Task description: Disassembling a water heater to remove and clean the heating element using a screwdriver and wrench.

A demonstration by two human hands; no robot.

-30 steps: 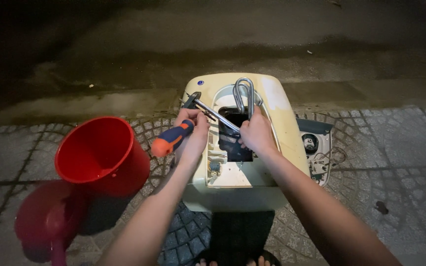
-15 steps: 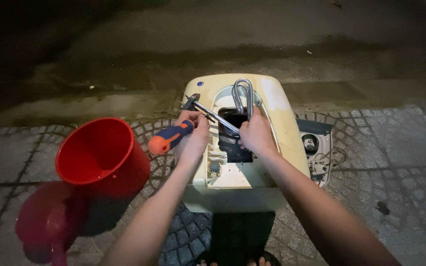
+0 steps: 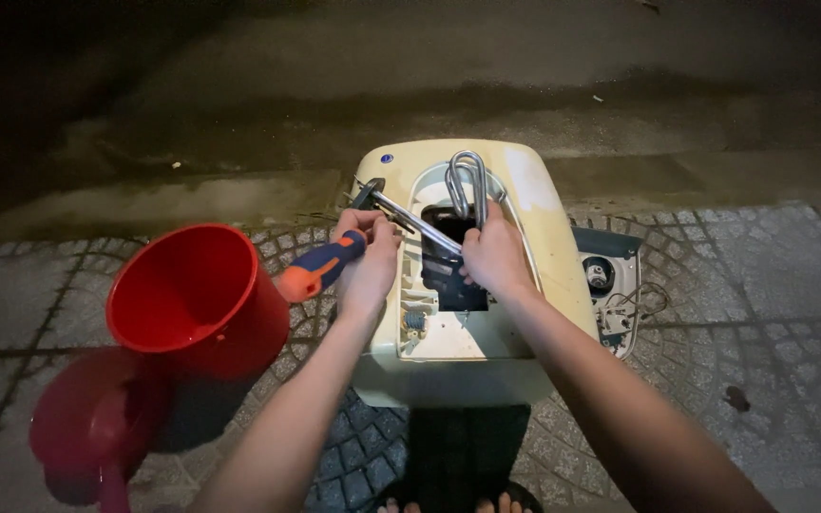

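Both hands over the opened cream-coloured plastic appliance casing, lying on its back on the paving. Left hand closed around a screwdriver with blue and orange handle; handle sticking out to the left over the casing's edge, steel shaft running across the dark rectangular opening in the casing's face. Right hand closed at the base of a bent, looped metal tube, fingers curled tight, tube standing up out of the opening; exact grip under the fingers hidden. Small blue dot near the far left corner of the casing. Lower half of the casing open and pale inside, with small fittings near the left edge.

Just right of the casing, on the ground, a detached dark-edged panel with a round part and loose wires. Left of the casing, a red plastic bucket, tilted toward the camera, interior showing nothing but red wall. In front of the bucket, touching or overlapping, a red plastic scoop with handle, blurred; contents impossible to tell. Below, grey cobbled paving in arcs; beyond, dark wet concrete. Bare toes at the bottom edge.
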